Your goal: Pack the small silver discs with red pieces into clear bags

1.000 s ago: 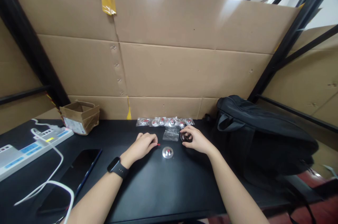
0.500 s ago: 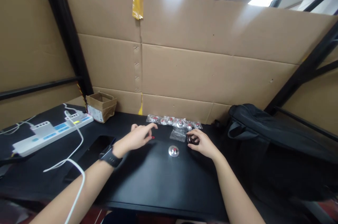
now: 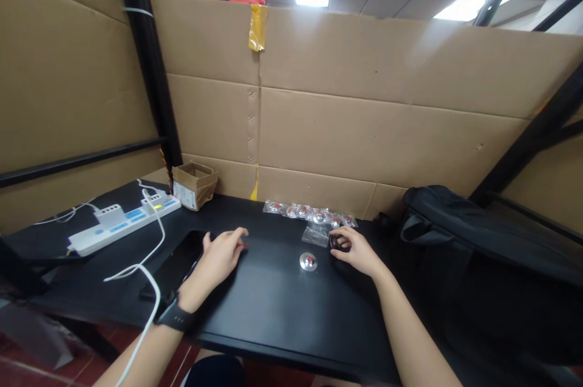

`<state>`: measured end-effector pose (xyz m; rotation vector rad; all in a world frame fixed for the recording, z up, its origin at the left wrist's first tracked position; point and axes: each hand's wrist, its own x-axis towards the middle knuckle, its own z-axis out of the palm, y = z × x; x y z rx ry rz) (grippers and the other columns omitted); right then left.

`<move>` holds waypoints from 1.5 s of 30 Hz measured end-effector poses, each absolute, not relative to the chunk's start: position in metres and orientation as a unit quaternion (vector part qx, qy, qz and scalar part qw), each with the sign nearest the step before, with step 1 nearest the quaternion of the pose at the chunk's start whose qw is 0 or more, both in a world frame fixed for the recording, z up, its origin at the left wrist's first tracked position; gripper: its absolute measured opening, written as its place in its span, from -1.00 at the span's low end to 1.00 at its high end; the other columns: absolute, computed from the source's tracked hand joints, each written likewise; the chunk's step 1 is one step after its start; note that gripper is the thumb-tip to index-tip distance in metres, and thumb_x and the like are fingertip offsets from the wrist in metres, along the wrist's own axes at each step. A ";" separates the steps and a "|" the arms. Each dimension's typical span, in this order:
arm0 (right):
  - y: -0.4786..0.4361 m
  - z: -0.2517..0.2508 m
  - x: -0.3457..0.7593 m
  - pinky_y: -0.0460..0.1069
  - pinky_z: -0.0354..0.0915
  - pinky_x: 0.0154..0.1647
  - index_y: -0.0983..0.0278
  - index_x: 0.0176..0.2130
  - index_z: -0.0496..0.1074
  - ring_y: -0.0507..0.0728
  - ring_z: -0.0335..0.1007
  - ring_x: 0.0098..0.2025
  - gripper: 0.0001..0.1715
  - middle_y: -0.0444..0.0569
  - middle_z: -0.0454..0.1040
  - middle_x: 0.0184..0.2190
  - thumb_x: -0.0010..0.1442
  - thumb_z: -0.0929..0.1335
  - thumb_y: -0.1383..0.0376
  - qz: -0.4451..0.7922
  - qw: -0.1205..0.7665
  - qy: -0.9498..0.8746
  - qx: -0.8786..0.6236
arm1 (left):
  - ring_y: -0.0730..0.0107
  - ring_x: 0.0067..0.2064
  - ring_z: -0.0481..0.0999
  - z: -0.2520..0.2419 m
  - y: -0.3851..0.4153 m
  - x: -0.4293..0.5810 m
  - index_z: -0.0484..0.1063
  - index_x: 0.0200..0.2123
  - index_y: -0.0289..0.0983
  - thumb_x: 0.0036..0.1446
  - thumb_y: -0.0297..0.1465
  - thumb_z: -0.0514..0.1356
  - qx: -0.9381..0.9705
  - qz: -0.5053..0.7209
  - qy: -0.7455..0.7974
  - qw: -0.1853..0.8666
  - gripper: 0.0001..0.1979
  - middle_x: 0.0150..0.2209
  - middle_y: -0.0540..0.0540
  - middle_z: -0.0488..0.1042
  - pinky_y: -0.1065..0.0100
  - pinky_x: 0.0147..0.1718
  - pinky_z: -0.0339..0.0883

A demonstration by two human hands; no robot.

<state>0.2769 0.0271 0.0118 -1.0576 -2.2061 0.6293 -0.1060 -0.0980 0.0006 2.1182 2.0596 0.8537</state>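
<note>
My left hand point(image 3: 223, 256) is over the left-middle of the black table point(image 3: 273, 308), beside a dark phone or tablet point(image 3: 170, 262). Its fingers are loosely bent and apart, and no held thing shows. A small red spot is at one fingertip; I cannot tell what it is. My right hand point(image 3: 357, 250) has its fingers closed round a dark, shiny, round piece point(image 3: 336, 242), partly hidden by them. Left of it lies a silver disc with a red centre point(image 3: 308, 262). Behind are an empty clear plastic bag point(image 3: 315, 234) and several similar discs in clear bags point(image 3: 320, 215).
A white power strip point(image 3: 125, 224) with plugs and white cables point(image 3: 152, 287) lies at the left. Behind it stands a small open cardboard box point(image 3: 195, 185). A black bag point(image 3: 483, 235) fills the right side. A cardboard wall point(image 3: 341, 138) closes off the back.
My left hand has drawn back to the left, near the dark device, its fingers more bent. My right hand still holds the dark round piece. The camera view has shifted slightly.
</note>
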 end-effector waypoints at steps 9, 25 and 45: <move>0.022 0.011 0.256 0.14 0.49 0.01 0.22 0.03 0.47 0.21 0.53 -0.06 -0.36 0.08 0.46 0.05 -0.02 0.56 0.11 0.385 0.439 -0.738 -0.338 | 0.18 -0.08 0.57 0.046 -0.029 0.015 0.63 -0.25 -0.10 0.21 -0.22 0.23 0.731 0.414 0.515 0.170 -0.81 -0.19 -0.03 0.66 0.11 0.13 0.12; 0.012 0.005 0.230 0.20 0.45 0.09 0.23 0.02 0.46 0.28 0.53 0.01 -0.36 0.09 0.53 0.03 -0.04 0.58 0.20 0.469 0.444 -0.697 -0.313 | 0.22 -0.12 0.60 0.004 -0.013 0.037 0.65 -0.26 -0.16 0.13 -0.28 0.32 0.678 0.504 0.461 0.272 -0.85 -0.20 -0.08 0.66 0.23 0.00 0.37; 0.008 0.009 0.226 0.16 0.48 0.03 0.25 -0.03 0.49 0.27 0.57 -0.06 -0.43 0.08 0.58 -0.07 -0.03 0.58 0.18 0.408 0.457 -0.718 -0.330 | 0.22 0.01 0.44 0.013 -0.024 0.045 0.62 -0.32 -0.13 0.19 -0.35 0.26 0.703 0.446 0.535 0.141 -0.90 -0.21 -0.01 0.64 0.12 -0.01 0.01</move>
